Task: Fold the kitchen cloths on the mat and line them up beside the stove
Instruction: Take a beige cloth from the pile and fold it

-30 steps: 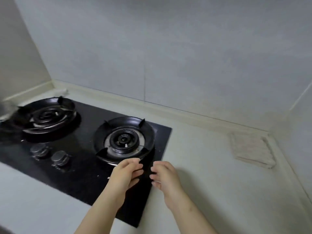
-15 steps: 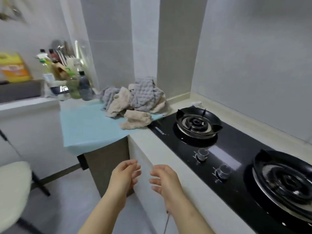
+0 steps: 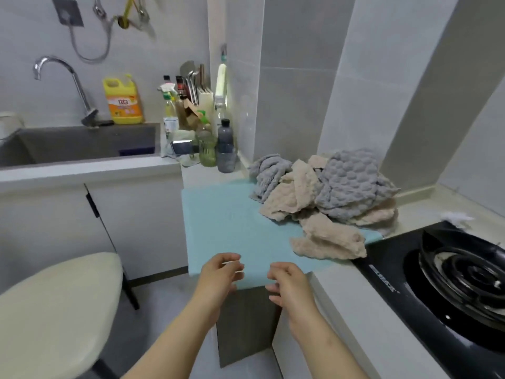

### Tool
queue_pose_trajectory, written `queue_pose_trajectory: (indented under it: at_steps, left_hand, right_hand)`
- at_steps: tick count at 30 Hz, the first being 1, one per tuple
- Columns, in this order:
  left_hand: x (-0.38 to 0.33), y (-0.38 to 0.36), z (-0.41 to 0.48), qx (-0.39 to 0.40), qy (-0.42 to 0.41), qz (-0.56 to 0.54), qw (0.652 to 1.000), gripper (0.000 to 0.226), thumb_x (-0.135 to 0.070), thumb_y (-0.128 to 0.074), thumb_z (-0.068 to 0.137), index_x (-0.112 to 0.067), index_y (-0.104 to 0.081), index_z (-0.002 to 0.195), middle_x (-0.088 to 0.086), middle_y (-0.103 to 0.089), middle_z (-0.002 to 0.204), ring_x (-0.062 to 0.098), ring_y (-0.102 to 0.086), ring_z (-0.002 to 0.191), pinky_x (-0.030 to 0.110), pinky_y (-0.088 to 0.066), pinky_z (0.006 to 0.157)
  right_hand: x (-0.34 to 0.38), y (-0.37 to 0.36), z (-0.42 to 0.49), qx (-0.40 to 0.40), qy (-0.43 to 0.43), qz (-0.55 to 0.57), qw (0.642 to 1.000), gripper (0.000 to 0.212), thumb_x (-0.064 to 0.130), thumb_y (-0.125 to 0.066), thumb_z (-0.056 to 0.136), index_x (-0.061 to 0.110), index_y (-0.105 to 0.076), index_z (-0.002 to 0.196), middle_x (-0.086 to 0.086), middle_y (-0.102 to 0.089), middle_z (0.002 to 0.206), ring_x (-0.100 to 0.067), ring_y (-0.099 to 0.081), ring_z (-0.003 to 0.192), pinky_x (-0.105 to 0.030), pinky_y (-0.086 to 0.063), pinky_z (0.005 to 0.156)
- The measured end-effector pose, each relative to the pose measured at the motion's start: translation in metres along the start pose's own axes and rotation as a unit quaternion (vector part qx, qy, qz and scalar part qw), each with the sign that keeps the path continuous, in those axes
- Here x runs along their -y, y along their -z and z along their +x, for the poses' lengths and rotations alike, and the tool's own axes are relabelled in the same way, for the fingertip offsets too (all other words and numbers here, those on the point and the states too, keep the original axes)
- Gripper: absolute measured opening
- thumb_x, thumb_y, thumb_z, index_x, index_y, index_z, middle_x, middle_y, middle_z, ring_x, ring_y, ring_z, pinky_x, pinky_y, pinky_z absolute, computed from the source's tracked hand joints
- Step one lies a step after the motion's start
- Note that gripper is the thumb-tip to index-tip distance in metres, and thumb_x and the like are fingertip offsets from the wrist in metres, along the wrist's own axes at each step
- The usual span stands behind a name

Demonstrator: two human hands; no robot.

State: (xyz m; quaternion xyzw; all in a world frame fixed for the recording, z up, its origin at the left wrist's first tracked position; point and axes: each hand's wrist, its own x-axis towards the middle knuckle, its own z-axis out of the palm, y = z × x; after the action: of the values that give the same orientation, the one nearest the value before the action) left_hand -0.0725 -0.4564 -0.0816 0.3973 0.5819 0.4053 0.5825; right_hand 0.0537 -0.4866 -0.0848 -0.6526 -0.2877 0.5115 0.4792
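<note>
Mat on counter in front of me. Cloths piled on mat's far-right part. Stove right of mat. Sink far left, bottles btwn sink & mat, at back. Stool lower left. My left hand & right hand side by side at mat's near edge.

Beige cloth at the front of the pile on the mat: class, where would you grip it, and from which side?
I would pinch the beige cloth at its near left edge, coming from the front-left over the bare mat. That crumpled edge lies uncovered, while the pile sits behind it and the stove is close on its right.
</note>
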Motion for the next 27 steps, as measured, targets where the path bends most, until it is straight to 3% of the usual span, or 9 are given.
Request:
queue_pose_trajectory:
  at_steps: [3,9,12,16,20,21,23,25,27]
  left_hand:
    - [-0.021,-0.007,0.058,0.005,-0.012,0.022,1.0,0.015,-0.011,-0.047,0.094,-0.02,-0.059,0.095,0.002,-0.065,0.097,0.013,-0.063,0.086,0.025,-0.048,0.075]
    - [-0.061,-0.029,0.154,0.053,-0.028,0.067,0.996,0.015,-0.01,-0.048,0.092,-0.021,-0.059,0.091,0.002,-0.065,0.095,0.012,-0.062,0.079,0.025,-0.045,0.07]
    - [-0.073,-0.041,0.194,0.083,-0.048,0.1,0.99,0.015,-0.011,-0.05,0.091,-0.023,-0.059,0.089,-0.001,-0.065,0.093,0.01,-0.063,0.077,0.025,-0.044,0.071]
    - [-0.083,-0.057,0.252,0.148,-0.087,0.155,0.973,0.014,-0.01,-0.053,0.088,-0.021,-0.061,0.086,-0.002,-0.064,0.084,0.013,-0.06,0.075,0.024,-0.042,0.069]
    - [-0.089,-0.068,0.311,0.232,-0.133,0.207,0.941,0.023,-0.006,-0.054,0.086,-0.026,-0.063,0.08,-0.007,-0.066,0.074,0.013,-0.061,0.077,0.026,-0.048,0.075]
    - [-0.09,-0.069,0.324,0.26,-0.141,0.216,0.931,0.024,-0.006,-0.054,0.086,-0.028,-0.063,0.079,-0.007,-0.066,0.073,0.015,-0.063,0.078,0.029,-0.049,0.079]
    - [-0.092,-0.069,0.347,0.317,-0.152,0.231,0.907,0.026,-0.006,-0.056,0.086,-0.029,-0.063,0.077,-0.005,-0.067,0.072,0.019,-0.065,0.079,0.034,-0.052,0.083]
    - [-0.097,-0.068,0.366,0.368,-0.164,0.244,0.882,0.028,-0.005,-0.056,0.085,-0.03,-0.064,0.075,-0.004,-0.066,0.072,0.022,-0.066,0.079,0.036,-0.053,0.081]
    - [-0.102,-0.071,0.381,0.406,-0.177,0.245,0.862,0.028,-0.005,-0.057,0.086,-0.03,-0.063,0.075,-0.006,-0.063,0.069,0.017,-0.063,0.075,0.031,-0.052,0.077]
  right_hand:
    - [0.025,-0.013,0.059,-0.015,0.033,-0.023,0.999,0.012,0.01,-0.05,0.091,0.021,-0.054,0.088,0.003,-0.055,0.088,-0.012,-0.053,0.073,-0.022,-0.041,0.061]
    - [0.059,-0.029,0.156,-0.086,0.055,-0.048,0.994,0.013,0.02,-0.056,0.085,0.032,-0.052,0.087,0.003,-0.056,0.103,-0.013,-0.053,0.086,-0.033,-0.043,0.082]
    - [0.06,-0.035,0.188,-0.187,0.046,-0.093,0.977,0.019,0.025,-0.056,0.079,0.039,-0.05,0.091,0.008,-0.049,0.122,-0.015,-0.052,0.098,-0.04,-0.044,0.092]
    - [0.06,-0.045,0.213,-0.352,0.072,-0.061,0.931,0.038,0.009,-0.058,0.079,0.038,-0.054,0.104,0.006,-0.032,0.134,-0.019,-0.044,0.117,-0.038,-0.034,0.104]
    - [0.058,-0.052,0.245,-0.484,0.095,0.004,0.87,0.047,0.004,-0.06,0.078,0.035,-0.044,0.11,-0.003,-0.037,0.123,-0.032,-0.049,0.104,-0.029,-0.038,0.091]
    - [0.058,-0.054,0.251,-0.509,0.1,0.023,0.855,0.051,0.003,-0.061,0.078,0.034,-0.04,0.113,-0.006,-0.043,0.115,-0.033,-0.052,0.099,-0.029,-0.043,0.088]
    - [0.059,-0.062,0.257,-0.528,0.085,0.071,0.842,0.05,0.001,-0.06,0.082,0.027,-0.04,0.12,-0.004,-0.048,0.086,-0.022,-0.054,0.075,-0.018,-0.044,0.067]
    - [0.062,-0.074,0.26,-0.547,0.063,0.073,0.832,0.038,0.005,-0.058,0.087,0.019,-0.049,0.121,-0.001,-0.044,0.071,-0.013,-0.044,0.062,-0.019,-0.035,0.055]
    - [0.063,-0.083,0.264,-0.572,0.055,0.071,0.815,0.015,0.008,-0.057,0.089,0.015,-0.058,0.102,-0.001,-0.045,0.068,-0.013,-0.042,0.061,-0.016,-0.033,0.054]
